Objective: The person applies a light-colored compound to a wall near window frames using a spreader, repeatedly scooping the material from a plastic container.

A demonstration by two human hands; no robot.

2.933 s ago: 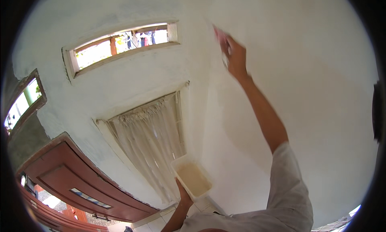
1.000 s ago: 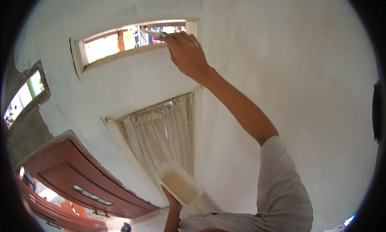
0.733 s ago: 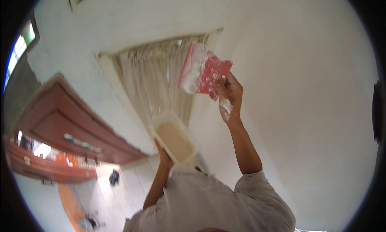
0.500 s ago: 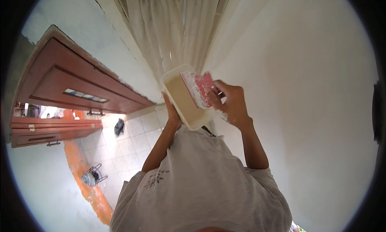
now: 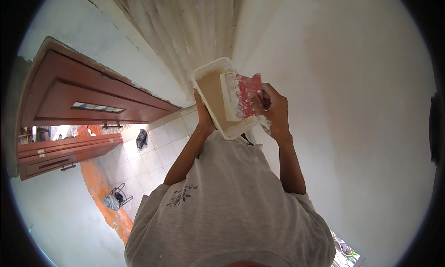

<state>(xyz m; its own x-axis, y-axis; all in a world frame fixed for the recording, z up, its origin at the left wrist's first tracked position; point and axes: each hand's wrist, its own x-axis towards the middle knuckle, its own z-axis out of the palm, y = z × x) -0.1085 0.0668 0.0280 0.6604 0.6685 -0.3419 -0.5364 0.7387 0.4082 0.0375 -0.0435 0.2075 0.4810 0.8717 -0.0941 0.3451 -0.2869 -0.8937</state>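
Observation:
My left hand (image 5: 204, 114) grips the side of an off-white rectangular tub (image 5: 224, 63) holding smooth beige paste (image 5: 211, 91). My right hand (image 5: 273, 109) grips a red flat spreader (image 5: 250, 88), coated with white paste along its left part, over the right side of the tub's opening. White smears mark the right hand near the thumb and wrist. Both forearms come up beside my light grey T-shirt.
A pale wall (image 5: 361, 119) rises at the right and a curtained window (image 5: 171, 26) ahead. Red wooden doors (image 5: 92, 95) stand at the left. On the tiled floor (image 5: 164, 137) are a dark bundle (image 5: 142, 138) and a metal stool (image 5: 120, 197), near an orange-painted strip (image 5: 97, 193).
My right hand has come down from the upper wall and window opening to the tub with the spreader. The view has tilted down to my body and the floor.

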